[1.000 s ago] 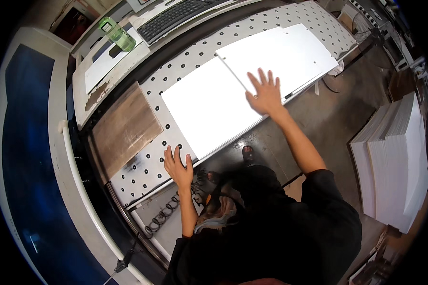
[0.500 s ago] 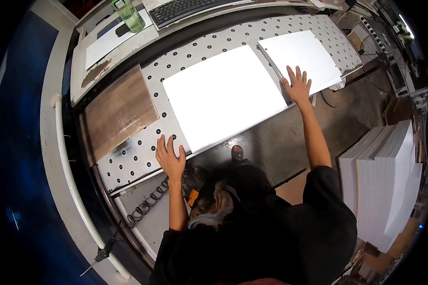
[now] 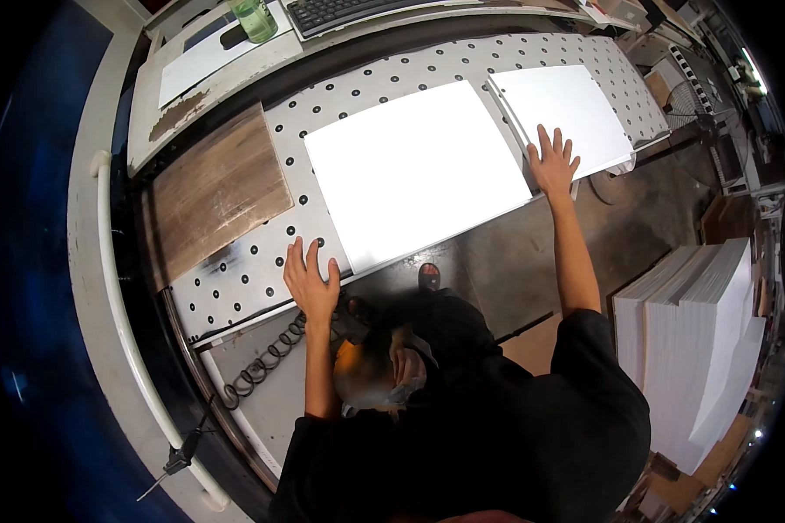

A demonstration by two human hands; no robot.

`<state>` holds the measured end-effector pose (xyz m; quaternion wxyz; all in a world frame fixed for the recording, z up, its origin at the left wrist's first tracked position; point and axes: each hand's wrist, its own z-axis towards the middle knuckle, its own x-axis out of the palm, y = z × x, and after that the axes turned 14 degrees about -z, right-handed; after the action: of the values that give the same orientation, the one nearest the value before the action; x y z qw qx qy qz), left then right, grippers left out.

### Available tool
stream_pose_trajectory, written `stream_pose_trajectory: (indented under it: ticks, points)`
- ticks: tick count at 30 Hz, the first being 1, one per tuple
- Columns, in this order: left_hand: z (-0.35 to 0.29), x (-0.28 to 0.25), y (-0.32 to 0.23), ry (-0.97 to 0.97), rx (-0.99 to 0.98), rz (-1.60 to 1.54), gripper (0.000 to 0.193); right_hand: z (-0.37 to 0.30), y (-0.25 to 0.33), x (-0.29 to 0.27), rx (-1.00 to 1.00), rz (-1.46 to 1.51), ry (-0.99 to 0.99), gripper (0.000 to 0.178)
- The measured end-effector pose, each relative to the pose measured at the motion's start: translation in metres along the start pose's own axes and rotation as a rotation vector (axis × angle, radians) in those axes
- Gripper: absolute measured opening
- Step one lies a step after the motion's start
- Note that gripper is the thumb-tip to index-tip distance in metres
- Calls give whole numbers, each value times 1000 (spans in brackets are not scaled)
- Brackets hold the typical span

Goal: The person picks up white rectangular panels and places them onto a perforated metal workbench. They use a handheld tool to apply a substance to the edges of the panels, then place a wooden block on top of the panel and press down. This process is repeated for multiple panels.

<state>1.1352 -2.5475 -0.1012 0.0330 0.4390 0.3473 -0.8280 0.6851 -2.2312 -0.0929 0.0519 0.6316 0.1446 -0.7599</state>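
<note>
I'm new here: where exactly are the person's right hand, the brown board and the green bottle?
Right hand point(image 3: 553, 172): head view, on the back of the hand.
Brown board point(image 3: 222, 190): head view, middle of its upper face.
Green bottle point(image 3: 255, 21): head view, on its side.

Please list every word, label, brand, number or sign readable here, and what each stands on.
None can be read.
Keyboard: key marks too small.
Green bottle: any marking too blurred.
Left white sheets, right white sheets: no print shows.
Background items at far right: too small and blurred.
</note>
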Motion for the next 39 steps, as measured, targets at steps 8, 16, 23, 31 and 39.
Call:
stream_pose_trajectory:
  ticks: [8, 16, 23, 31, 39]
  points:
    - [-1, 1, 1, -6, 0, 6, 49, -10, 1, -5, 16, -13, 12, 64]
    - [0, 2, 0, -25, -3, 16, 48, -13, 8, -10, 31, -31, -17, 70]
    - [1, 1, 2, -18, -6, 13, 49, -15, 20, -13, 51, -73, -17, 71]
    - [1, 1, 0, -24, -1, -10, 48, -21, 19, -12, 53, -78, -47, 64]
    - [-3, 2, 7, -76, 0, 0, 50, -17, 27, -13, 0, -92, -62, 61]
